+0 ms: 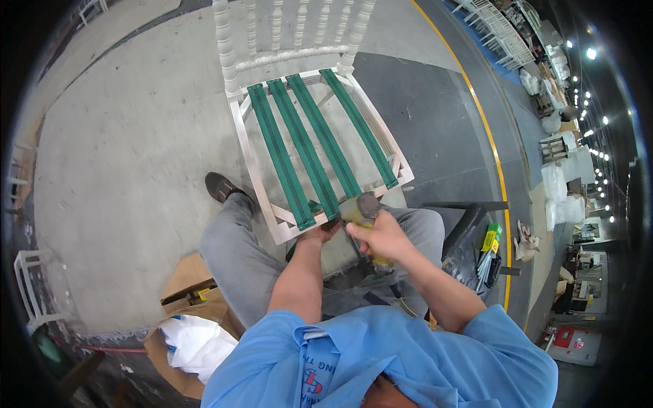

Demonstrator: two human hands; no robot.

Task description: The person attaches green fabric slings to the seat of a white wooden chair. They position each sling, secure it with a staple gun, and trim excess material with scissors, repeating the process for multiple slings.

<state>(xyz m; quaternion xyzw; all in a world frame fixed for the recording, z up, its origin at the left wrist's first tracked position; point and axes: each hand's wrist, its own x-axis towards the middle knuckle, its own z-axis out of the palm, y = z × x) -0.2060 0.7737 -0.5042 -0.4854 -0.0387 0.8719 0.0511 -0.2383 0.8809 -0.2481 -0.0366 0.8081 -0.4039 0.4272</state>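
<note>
A white wooden chair frame (257, 178) with a turned-spindle back (275, 27) stands in front of me, its seat side toward my lap. Several green webbing straps (299, 136) run from back to front across the seat opening. In my right hand (382, 238) is a yellow and grey staple gun (359, 209), its head over the seat's front rail near the strap ends. My left hand (318, 234) is at the underside of that rail, next to the tool, fingers curled. What those fingers hold, if anything, is hidden by the rail.
Between my knees the chair's front edge is close to my legs. An open cardboard box (160, 347) with white sheeting (198, 347) is at lower left. To the right, a black stand (469, 228) carries a green-yellow box (492, 236). A yellow floor line (486, 126) runs beyond.
</note>
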